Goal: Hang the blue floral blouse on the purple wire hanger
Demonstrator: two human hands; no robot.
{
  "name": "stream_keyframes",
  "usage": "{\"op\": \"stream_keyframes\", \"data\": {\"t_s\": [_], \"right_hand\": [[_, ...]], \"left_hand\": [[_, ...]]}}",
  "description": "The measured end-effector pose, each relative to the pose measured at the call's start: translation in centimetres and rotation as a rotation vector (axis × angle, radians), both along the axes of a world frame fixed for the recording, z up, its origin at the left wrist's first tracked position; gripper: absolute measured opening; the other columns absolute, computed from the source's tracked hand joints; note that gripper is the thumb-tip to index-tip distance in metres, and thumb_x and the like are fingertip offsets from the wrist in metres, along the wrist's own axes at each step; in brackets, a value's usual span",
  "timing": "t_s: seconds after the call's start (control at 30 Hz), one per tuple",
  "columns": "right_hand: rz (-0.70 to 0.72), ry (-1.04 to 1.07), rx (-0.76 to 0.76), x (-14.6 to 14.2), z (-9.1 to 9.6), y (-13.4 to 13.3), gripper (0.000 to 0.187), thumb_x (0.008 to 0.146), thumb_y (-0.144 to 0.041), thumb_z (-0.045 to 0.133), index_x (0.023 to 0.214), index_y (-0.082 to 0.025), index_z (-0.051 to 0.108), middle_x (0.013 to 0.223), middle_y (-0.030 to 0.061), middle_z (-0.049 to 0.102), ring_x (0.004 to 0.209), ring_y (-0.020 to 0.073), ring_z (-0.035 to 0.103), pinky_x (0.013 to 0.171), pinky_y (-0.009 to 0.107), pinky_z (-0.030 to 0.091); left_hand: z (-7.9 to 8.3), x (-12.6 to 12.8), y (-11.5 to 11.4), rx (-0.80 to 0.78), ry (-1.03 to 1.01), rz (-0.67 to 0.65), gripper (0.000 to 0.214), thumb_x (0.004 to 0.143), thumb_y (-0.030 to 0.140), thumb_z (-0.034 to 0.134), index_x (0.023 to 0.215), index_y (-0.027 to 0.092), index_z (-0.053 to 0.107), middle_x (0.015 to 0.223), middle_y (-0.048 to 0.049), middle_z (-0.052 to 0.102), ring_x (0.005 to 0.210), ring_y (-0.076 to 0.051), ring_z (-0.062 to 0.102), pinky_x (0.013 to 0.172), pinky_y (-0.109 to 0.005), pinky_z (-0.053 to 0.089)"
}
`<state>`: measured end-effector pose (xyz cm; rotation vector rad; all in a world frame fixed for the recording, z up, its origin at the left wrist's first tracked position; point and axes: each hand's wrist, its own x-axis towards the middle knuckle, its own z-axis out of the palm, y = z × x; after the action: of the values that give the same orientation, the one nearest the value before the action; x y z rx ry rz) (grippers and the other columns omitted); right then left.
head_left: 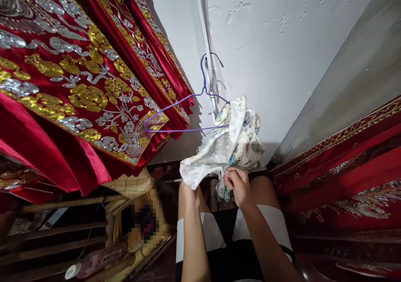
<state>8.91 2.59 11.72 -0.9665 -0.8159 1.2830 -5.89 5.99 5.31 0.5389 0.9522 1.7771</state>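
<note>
1. Garment (239,142), one: thin white cloth, floral print in blue, yellow and green. Location: in front of the white wall (257,69), its upper part on the right-hand arm of the hanger, its lower part drawn down to my hands.

2. Hanger (204,89), one: purple, slim, hook uppermost at a narrow white strip (200,19). The left-hand side of the frame is bare. How firmly the hook catches, I cannot tell.

3. Right hand (237,186), mine: fingers curled narrow, pinching the garment's lower edge. Handling note: a light pinch should suit such thin cloth; a hard tug could swing the hanger or drag the hook loose.

4. Left hand (189,193), mine: beneath the white end of the garment at left. The cloth hides my fingers, so whether they are closed on it I cannot tell. Handling note: best kept level with its partner, so the fabric lies spread rather than bunched.

5. Red embroidered cloth (90,96), gold and silver motifs: left side, just behind the bare corner of the hanger. Handling note: sequins might snag fine fabric; I would work clear of them.

6. Bottle (97,263), one: lower left, lying beside wooden rails (62,235), well apart from my grip.
</note>
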Motion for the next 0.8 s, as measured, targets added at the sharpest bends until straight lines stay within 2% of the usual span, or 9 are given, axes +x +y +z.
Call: {"op": "stream_keyframes", "data": {"t_s": [0.07, 0.2, 0.4, 0.5, 0.63, 0.73, 0.8], "right_hand": [[0.028, -0.018, -0.013, 0.3, -0.2, -0.3, 0.028, 0.073, -0.037, 0.059, 0.051, -0.022, 0.050, 0.046, -0.0053, 0.037, 0.042, 0.0087, 0.031, 0.046, 0.025, 0.023], [0.093, -0.063, -0.004, 1.0, -0.5, -0.6, 0.028, 0.075, -0.038, 0.059, 0.052, -0.022, 0.052, 0.046, -0.0046, 0.038, 0.043, 0.0094, 0.032, 0.047, 0.025, 0.026], [0.233, -0.176, 0.021, 1.5, -1.3, -0.4, 0.030, 0.079, -0.039, 0.061, 0.056, -0.020, 0.060, 0.044, -0.0036, 0.042, 0.045, 0.0105, 0.035, 0.048, 0.026, 0.030], [0.237, -0.239, -0.008, 1.3, -1.9, -0.2, 0.033, 0.079, -0.043, 0.068, 0.058, -0.020, 0.058, 0.048, -0.0048, 0.039, 0.047, 0.0103, 0.033, 0.048, 0.025, 0.027], [0.091, -0.260, 0.037, 1.1, -1.9, -0.1, 0.043, 0.074, -0.048, 0.080, 0.059, -0.022, 0.050, 0.056, -0.0053, 0.038, 0.054, 0.0105, 0.032, 0.050, 0.025, 0.028], [0.075, -0.240, 0.075, 1.0, -1.5, -0.3, 0.039, 0.084, -0.056, 0.072, 0.071, -0.021, 0.061, 0.064, -0.0008, 0.050, 0.060, 0.0143, 0.042, 0.055, 0.027, 0.038], [0.053, -0.221, 0.050, 1.0, -1.7, -0.6, 0.045, 0.089, -0.066, 0.060, 0.077, -0.022, 0.067, 0.069, 0.0033, 0.058, 0.067, 0.0191, 0.052, 0.061, 0.030, 0.045]], "left_hand": [[0.8, 0.4, -0.2, -0.028, -0.013, -0.031, 0.026, 0.068, 0.033, 0.081, 0.083, 0.019, 0.066, 0.083, -0.0028, 0.072, 0.077, -0.019, 0.068, 0.071, -0.028, 0.054], [3.7, 0.7, -1.4, -0.011, -0.026, -0.127, 0.032, 0.068, 0.039, 0.081, 0.081, 0.021, 0.058, 0.078, 0.0021, 0.065, 0.066, -0.014, 0.061, 0.060, -0.023, 0.047], [6.9, 1.1, -4.0, 0.039, -0.025, -0.180, 0.039, 0.070, 0.043, 0.081, 0.084, 0.023, 0.051, 0.074, 0.0023, 0.061, 0.064, -0.015, 0.060, 0.065, -0.027, 0.050], [7.7, 0.9, -4.8, 0.064, -0.039, -0.184, 0.047, 0.065, 0.047, 0.083, 0.081, 0.023, 0.046, 0.075, 0.0015, 0.061, 0.064, -0.017, 0.060, 0.066, -0.030, 0.051], [8.2, 0.8, -5.4, 0.084, -0.034, -0.195, 0.052, 0.062, 0.052, 0.085, 0.079, 0.023, 0.045, 0.077, -0.0010, 0.062, 0.069, -0.020, 0.063, 0.065, -0.031, 0.051], [8.1, 1.1, -5.9, 0.112, 0.074, -0.257, 0.051, 0.067, 0.059, 0.082, 0.075, 0.023, 0.048, 0.073, -0.0019, 0.060, 0.068, -0.021, 0.062, 0.067, -0.034, 0.052], [8.1, 1.5, -6.3, 0.141, 0.187, -0.401, 0.049, 0.072, 0.064, 0.078, 0.072, 0.023, 0.052, 0.071, -0.0044, 0.061, 0.072, -0.024, 0.064, 0.070, -0.037, 0.053]]}}
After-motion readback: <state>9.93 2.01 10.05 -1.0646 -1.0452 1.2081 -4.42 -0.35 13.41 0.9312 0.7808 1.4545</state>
